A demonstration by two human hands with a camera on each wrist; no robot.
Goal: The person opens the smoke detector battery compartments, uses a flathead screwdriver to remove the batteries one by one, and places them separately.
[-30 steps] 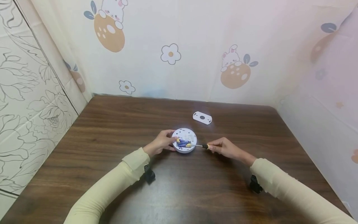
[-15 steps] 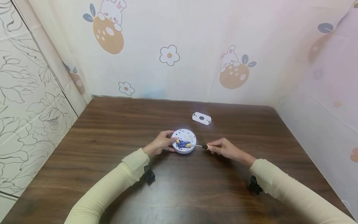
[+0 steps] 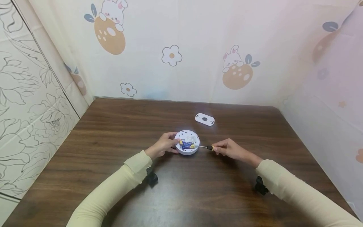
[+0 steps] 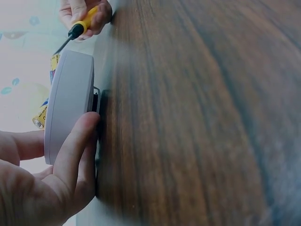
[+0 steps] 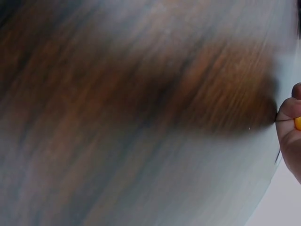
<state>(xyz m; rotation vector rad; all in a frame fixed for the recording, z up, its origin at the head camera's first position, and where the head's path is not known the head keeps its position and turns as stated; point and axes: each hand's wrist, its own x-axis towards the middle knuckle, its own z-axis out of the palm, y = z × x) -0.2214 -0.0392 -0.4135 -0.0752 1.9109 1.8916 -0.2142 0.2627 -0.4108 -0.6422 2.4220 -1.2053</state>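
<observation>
A round white battery-powered device [image 3: 190,134] faces up near the middle of the table, its exact kind unclear. My left hand [image 3: 165,143] grips its left rim, thumb on top by the battery ends and fingers underneath, as the left wrist view shows on the device's side [image 4: 71,101]. Blue and yellow batteries [image 3: 187,145] lie in its compartment; one battery [image 4: 41,115] sticks up tilted beside the thumb. My right hand [image 3: 231,149] pinches a yellow and black screwdriver [image 3: 210,147]. Its tip meets the batteries' right end. In the right wrist view, only part of that hand [image 5: 289,129] shows.
A white oblong mounting plate [image 3: 204,119] with a dark round centre lies behind the device. The brown wooden table [image 3: 130,119] ends at a patterned curtain [image 3: 198,72]. Black wrist cameras [image 3: 152,179] hang under both sleeves.
My right hand and the screwdriver have shifted slightly to the right, with the shaft tilted a little more. The batteries look slightly shifted. My left hand keeps its grip on the device.
</observation>
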